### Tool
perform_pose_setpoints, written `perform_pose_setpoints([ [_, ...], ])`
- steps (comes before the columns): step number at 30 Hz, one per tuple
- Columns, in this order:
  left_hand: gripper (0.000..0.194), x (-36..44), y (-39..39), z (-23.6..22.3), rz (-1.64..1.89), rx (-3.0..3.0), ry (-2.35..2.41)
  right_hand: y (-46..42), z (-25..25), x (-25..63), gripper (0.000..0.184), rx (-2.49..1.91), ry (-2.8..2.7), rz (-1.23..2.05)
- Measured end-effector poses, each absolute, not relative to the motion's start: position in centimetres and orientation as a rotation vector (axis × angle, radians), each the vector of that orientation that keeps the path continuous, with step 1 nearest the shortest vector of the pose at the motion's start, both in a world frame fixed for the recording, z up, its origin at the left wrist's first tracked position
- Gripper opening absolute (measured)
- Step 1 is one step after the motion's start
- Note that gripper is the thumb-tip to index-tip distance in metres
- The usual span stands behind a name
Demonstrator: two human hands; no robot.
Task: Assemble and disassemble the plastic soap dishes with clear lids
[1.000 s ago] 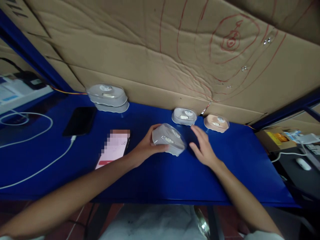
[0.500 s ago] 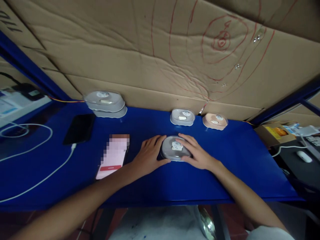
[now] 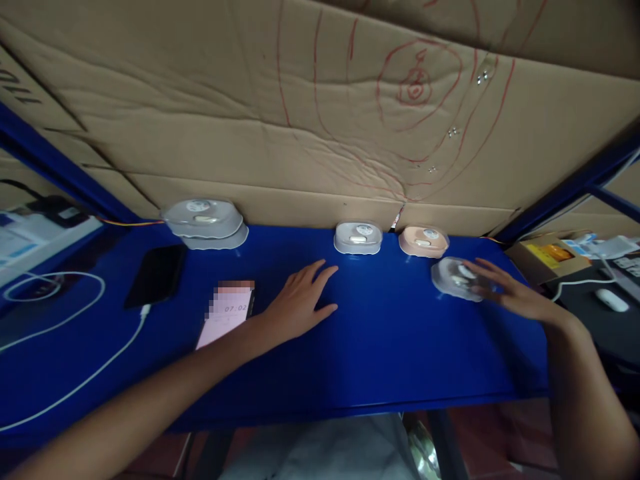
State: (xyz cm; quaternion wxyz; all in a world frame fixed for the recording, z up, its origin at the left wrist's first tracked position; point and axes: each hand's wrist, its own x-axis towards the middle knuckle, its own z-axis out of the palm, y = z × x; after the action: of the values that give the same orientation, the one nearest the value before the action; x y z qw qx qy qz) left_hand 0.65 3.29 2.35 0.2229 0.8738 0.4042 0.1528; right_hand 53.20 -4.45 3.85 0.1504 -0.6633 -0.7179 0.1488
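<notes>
My right hand (image 3: pixel 510 298) is out at the right end of the blue table (image 3: pixel 380 353), its fingers laid on a grey oval plastic case (image 3: pixel 455 278); motion blurs the hand and case. My left hand (image 3: pixel 299 301) lies flat and open on the table's middle, fingers spread, holding nothing. A grey case (image 3: pixel 357 238) and a pink case (image 3: pixel 423 241) stand against the cardboard wall just behind. Two stacked grey cases (image 3: pixel 205 220) sit at the back left.
A phone with a pink lit screen (image 3: pixel 226 320) lies left of my left hand. A black phone (image 3: pixel 156 275) with a white cable (image 3: pixel 75 383) lies further left. A cardboard wall (image 3: pixel 320 120) with red drawing backs the table. Boxes and a white mouse (image 3: pixel 609 299) are at right.
The grey case was set down from my left hand, then my right hand slid it from the table's middle to the right end. My left hand let go and stayed flat.
</notes>
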Motion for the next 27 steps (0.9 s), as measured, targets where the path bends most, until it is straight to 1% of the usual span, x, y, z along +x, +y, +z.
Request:
perform_pose_setpoints([
  [2,0.081,2.7,5.8,3.0,0.409,2.453,1.04,-3.4,3.4,56.5,0.059,-2.008,-1.889,0.372],
  [4,0.083,4.9,8.7,3.6,0.447,2.479,1.043,-1.5,3.2,57.7,0.056,-2.049,-1.784,0.266],
  [8,0.066,7.0,12.0,4.3,0.449,2.488,1.06,2.6,2.1,55.4,0.051,-1.989,-1.786,0.123],
  [10,0.054,6.0,11.1,4.1,0.455,2.494,1.053,4.2,1.1,53.1,0.05,-1.933,-1.831,0.112],
  [11,0.052,5.2,10.0,4.0,0.445,2.503,1.035,5.0,0.6,51.8,0.05,-1.908,-1.852,0.115],
  [13,0.054,3.4,6.9,3.7,0.438,2.509,1.002,6.2,-0.1,48.5,0.051,-1.88,-1.878,0.13],
  [16,0.046,1.4,2.5,3.5,0.421,2.507,0.986,6.7,-0.2,41.4,0.053,-1.84,-1.867,0.071],
  [18,0.055,0.9,0.7,3.3,0.422,2.458,1.01,5.5,0.7,35.9,0.055,-1.675,-1.889,-0.011],
  [19,0.063,0.8,0.3,3.1,0.434,2.424,1.036,4.5,1.2,33.2,0.055,-1.526,-1.976,0.036],
  [20,0.07,0.7,0.1,2.8,0.45,2.384,1.049,3.3,1.7,30.8,0.057,-1.332,-2.152,0.156],
  [21,0.076,0.7,0.0,2.6,0.465,2.342,1.042,2.0,2.0,28.8,0.064,-1.165,-2.335,0.284],
  [22,0.08,0.6,0.0,2.3,0.475,2.299,1.019,0.8,2.3,27.3,0.076,-1.071,-2.428,0.353],
  [23,0.083,0.5,0.1,2.0,0.484,2.254,0.991,-0.3,2.4,26.4,0.083,-1.018,-2.465,0.397],
  [24,0.085,0.4,0.0,1.9,0.487,2.209,0.968,-1.1,2.5,25.9,0.084,-1.003,-2.457,0.444],
  [25,0.087,0.2,-0.1,1.7,0.485,2.169,0.956,-1.5,2.5,25.9,0.077,-1.027,-2.391,0.476],
  [27,0.092,-0.1,-0.5,1.7,0.481,2.116,0.964,-1.7,2.6,26.7,0.056,-1.126,-2.203,0.482],
])
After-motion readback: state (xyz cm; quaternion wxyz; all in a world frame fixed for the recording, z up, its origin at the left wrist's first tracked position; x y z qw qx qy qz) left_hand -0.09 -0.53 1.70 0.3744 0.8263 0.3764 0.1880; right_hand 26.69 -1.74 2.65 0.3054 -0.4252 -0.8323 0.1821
